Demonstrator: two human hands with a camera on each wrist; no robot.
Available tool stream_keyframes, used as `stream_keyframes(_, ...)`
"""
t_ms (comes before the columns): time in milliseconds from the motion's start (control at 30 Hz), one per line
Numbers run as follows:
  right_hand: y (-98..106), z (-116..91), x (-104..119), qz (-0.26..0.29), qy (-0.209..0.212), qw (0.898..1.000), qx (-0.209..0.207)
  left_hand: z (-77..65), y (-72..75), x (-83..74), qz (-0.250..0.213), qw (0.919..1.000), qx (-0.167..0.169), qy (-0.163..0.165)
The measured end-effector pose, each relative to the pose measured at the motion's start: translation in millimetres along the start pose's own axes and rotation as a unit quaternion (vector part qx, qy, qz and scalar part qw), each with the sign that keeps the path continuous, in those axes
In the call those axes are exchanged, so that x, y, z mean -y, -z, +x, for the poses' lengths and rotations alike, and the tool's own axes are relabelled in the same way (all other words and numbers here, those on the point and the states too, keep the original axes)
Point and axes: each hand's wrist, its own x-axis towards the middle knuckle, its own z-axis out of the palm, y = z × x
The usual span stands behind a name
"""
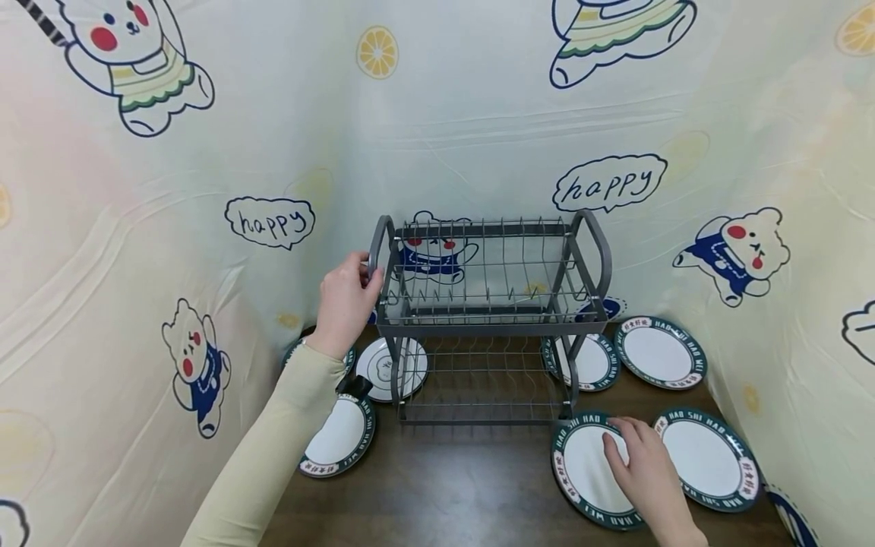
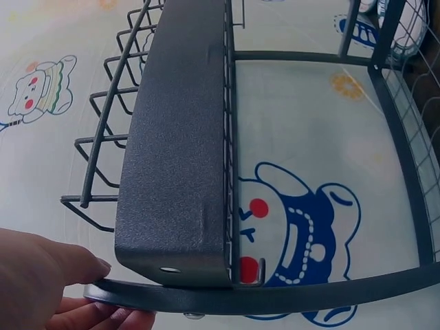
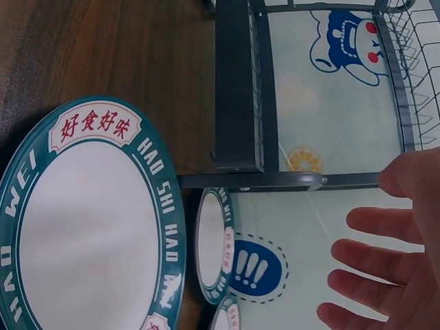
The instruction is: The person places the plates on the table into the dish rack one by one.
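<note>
A dark grey two-tier dish rack (image 1: 492, 330) with wire shelves stands on the brown table, and no dishes show on either tier. My left hand (image 1: 347, 304) grips the upright side frame at the rack's upper left. In the left wrist view, thumb and fingers of the left hand (image 2: 51, 289) pinch the metal bar (image 2: 275, 300). My right hand (image 1: 645, 475) is over the green-rimmed white plate (image 1: 588, 463) at the front right. Its fingers are spread and hold nothing in the right wrist view, where a large plate (image 3: 89, 227) lies to the left.
Another green-rimmed plate (image 1: 707, 460) lies right of the hand. Two more plates, one at the far right (image 1: 659, 353), lie behind. Left of the rack are a front plate (image 1: 335, 437), a plain-rimmed plate (image 1: 410, 368) and one partly hidden. Printed cloth (image 1: 472, 114) hangs around the table.
</note>
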Motion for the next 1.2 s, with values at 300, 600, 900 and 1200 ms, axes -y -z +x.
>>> stream_keyframes(300, 3.2, -2.0, -6.6, -0.014, -0.061, 0.997, 0.054, 0.2, -1.3, 1.2, 0.010, 0.9999, 0.007, -0.004)
stream_keyframes(600, -2.9, -9.6, -23.3, -0.017, -0.141, 0.986, 0.083, 0.0, -0.5, 3.2, -0.005, 0.9998, 0.019, -0.008)
stream_keyframes(900, -8.6, -13.0, -46.9, -0.030, -0.195, 0.972, 0.128, -0.8, 4.0, 6.4, -0.011, 0.9997, 0.020, -0.013)
stream_keyframes(1200, -11.0, -19.5, -68.1, -0.035, -0.253, 0.951, 0.176, -0.6, 3.4, 5.8, -0.002, 0.9993, 0.022, -0.029)
